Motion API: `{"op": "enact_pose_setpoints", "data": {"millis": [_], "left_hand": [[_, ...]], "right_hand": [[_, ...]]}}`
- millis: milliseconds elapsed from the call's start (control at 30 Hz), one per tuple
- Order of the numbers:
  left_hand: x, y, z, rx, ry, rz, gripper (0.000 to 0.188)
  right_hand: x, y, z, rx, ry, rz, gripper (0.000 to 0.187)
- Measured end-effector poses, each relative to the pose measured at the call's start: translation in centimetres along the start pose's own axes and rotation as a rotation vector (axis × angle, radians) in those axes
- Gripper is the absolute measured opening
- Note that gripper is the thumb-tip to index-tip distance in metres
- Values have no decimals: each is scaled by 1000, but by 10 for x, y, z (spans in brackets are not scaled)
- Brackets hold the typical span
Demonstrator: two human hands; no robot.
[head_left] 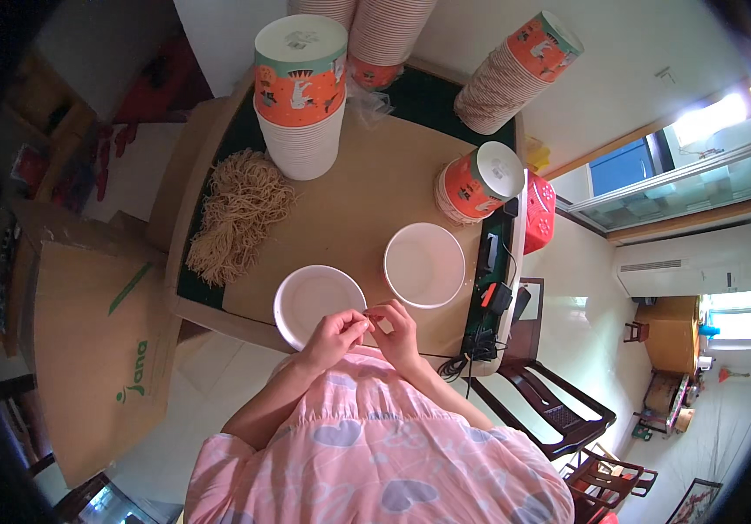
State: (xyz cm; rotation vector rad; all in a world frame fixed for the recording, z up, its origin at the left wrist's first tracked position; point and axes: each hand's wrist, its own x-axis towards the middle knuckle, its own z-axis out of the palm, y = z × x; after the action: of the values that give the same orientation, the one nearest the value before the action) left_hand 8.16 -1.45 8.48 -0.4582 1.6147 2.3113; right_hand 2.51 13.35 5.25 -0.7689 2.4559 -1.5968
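My left hand (337,339) and my right hand (395,335) meet at the table's near edge, their fingertips pinched together. What lies between the fingers is too small to make out. Just beyond my left hand stands a white paper bowl (304,295), upright and partly covered by that hand. A second white paper bowl (428,265) stands upright a little farther off to the right, apart from my right hand. To the left, a loose bundle of beige strings (240,218) is heaped on the table.
Brown cardboard (375,175) covers most of the tabletop. A tall stack of upturned orange paper bowls (299,96) stands at the back left, with more stacks behind. A leaning stack (520,72) and a short stack (480,182) are at the right. Black cables (483,344) lie at the right edge.
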Motion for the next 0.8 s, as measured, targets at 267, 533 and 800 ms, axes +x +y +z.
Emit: {"op": "enact_pose_setpoints", "data": {"millis": [267, 533, 800], "left_hand": [[-8, 0, 3, 145, -58, 93, 14], [-23, 21, 15, 279, -295, 111, 10], [-26, 49, 1, 48, -36, 94, 18]], "right_hand": [[-4, 14, 6, -41, 23, -27, 14], [-6, 22, 11, -2, 27, 35, 12], [53, 17, -8, -15, -313, 42, 7]]}}
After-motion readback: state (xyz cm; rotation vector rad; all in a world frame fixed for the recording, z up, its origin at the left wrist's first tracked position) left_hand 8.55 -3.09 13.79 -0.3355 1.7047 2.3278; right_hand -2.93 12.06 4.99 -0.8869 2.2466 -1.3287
